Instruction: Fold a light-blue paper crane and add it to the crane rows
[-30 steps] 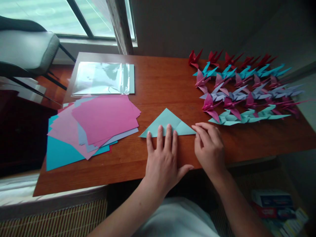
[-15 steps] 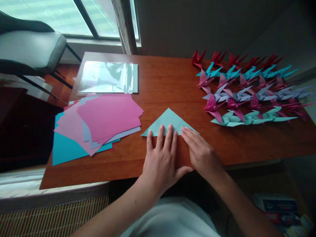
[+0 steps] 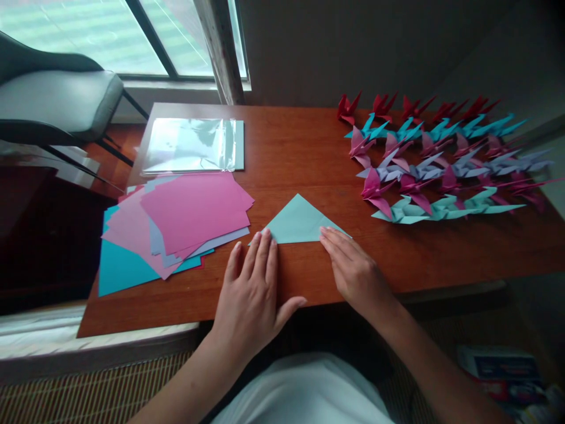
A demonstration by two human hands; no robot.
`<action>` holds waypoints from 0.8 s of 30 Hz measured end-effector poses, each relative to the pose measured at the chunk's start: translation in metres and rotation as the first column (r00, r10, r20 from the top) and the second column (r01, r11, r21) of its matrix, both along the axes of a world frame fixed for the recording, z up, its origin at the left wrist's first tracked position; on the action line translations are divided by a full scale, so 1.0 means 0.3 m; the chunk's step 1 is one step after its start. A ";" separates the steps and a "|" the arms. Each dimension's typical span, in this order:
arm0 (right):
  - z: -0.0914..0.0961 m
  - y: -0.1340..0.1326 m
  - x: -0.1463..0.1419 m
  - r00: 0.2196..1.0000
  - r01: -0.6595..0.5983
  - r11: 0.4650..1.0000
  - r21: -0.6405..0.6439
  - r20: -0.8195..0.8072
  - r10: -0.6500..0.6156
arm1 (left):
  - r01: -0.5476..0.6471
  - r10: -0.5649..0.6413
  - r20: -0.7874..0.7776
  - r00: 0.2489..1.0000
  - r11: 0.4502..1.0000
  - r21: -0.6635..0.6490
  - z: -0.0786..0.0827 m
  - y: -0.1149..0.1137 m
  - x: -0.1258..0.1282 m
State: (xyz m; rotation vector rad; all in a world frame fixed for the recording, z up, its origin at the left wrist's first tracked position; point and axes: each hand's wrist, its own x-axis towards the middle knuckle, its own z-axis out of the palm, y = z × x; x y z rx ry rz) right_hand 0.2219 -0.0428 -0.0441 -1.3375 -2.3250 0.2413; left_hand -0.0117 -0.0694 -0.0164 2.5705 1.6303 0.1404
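Head view: left hand point(image 3: 249, 291) and right hand point(image 3: 356, 268), each grip unclenched and empty, touch a mint paper triangle point(image 3: 298, 222).

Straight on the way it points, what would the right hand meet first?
The right hand would first meet the green paper, which it already touches; beyond, perhaps pink sheets, though its line is unclear.

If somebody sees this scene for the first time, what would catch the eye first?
Probably the rows of folded paper birds, from red to mint, on the right side of the wooden table. Next comes the loose pile of coloured sheets on the left, bright pink on top. Between them lies a mint paper triangle, with the left hand at its left corner and the right hand toward its right corner.
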 end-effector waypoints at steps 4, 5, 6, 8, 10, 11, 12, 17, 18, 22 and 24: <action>-0.001 0.001 -0.002 1.000 -0.002 1.000 -0.003 -0.014 0.002 | -0.044 0.045 -0.020 0.999 0.998 0.041 -0.007 -0.018 -0.028; 0.001 0.000 -0.003 1.000 0.003 1.000 -0.002 -0.020 -0.003 | -0.051 0.052 -0.018 0.998 0.997 0.050 -0.010 -0.022 -0.032; 0.003 0.000 -0.005 1.000 0.009 1.000 -0.002 -0.023 -0.009 | -0.058 0.059 -0.014 0.998 0.997 0.059 -0.013 -0.027 -0.035; 0.010 -0.002 -0.012 1.000 0.021 1.000 -0.005 -0.012 -0.021 | -0.080 0.080 -0.002 0.997 0.993 0.083 -0.018 -0.036 -0.037; 0.021 -0.007 -0.022 0.999 0.030 0.999 -0.012 0.025 -0.030 | -0.116 0.115 0.010 0.993 0.988 0.099 -0.021 -0.046 -0.038; 0.028 -0.010 -0.030 0.998 0.037 0.999 -0.016 0.048 -0.036 | -0.138 0.138 0.016 0.990 0.985 0.104 -0.021 -0.051 -0.039; 0.035 -0.013 -0.038 0.996 0.045 0.999 -0.020 0.072 -0.043 | -0.165 0.163 0.023 0.986 0.980 0.108 -0.022 -0.055 -0.040; 0.066 -0.022 -0.084 0.982 0.106 0.994 -0.034 0.161 -0.099 | -0.250 0.239 0.086 0.967 0.957 0.149 -0.010 -0.073 -0.025; 0.070 -0.023 -0.091 0.980 0.112 0.993 -0.038 0.170 -0.104 | -0.229 0.216 0.097 0.972 0.961 0.154 -0.007 -0.075 -0.016; 0.072 -0.030 -0.107 0.979 0.107 0.992 -0.059 0.180 -0.095 | -0.018 0.006 0.095 0.995 0.992 0.122 -0.001 -0.070 0.035; 0.067 -0.034 -0.105 0.982 0.084 0.994 -0.066 0.175 -0.072 | 0.023 -0.027 0.073 0.997 0.998 0.065 -0.005 -0.058 0.056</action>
